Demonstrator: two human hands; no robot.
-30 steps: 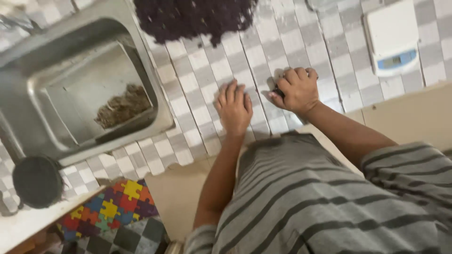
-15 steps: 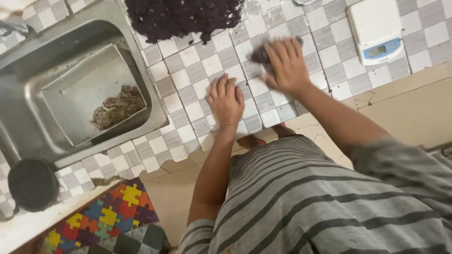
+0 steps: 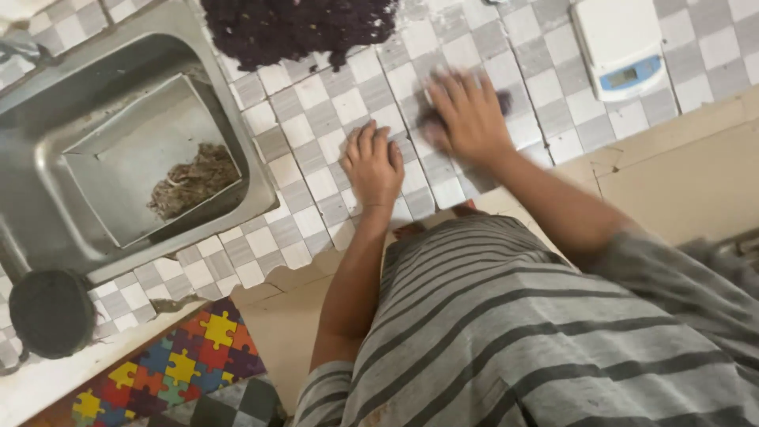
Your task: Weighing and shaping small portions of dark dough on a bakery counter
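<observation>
Two hands on a checkered table beside a sink.

A steel sink [image 3: 47, 150] sits at the left of the table [image 3: 316, 103], with a metal tray [image 3: 134, 150] in it holding a brownish clump [image 3: 194, 180]. A heap of dark purple bits [image 3: 296, 28] lies at the top edge, a white scale [image 3: 621, 43] at the upper right, a round black lid [image 3: 51, 312] at the lower left above a puzzle mat [image 3: 178, 368]. The left hand [image 3: 373, 164] lies flat and open on the tiles. The right hand [image 3: 468, 119], blurred, presses down on a dark scrubbing pad [image 3: 502, 101], fingers spread over it; the pad shows only at the hand's edges, just below the purple heap.
</observation>
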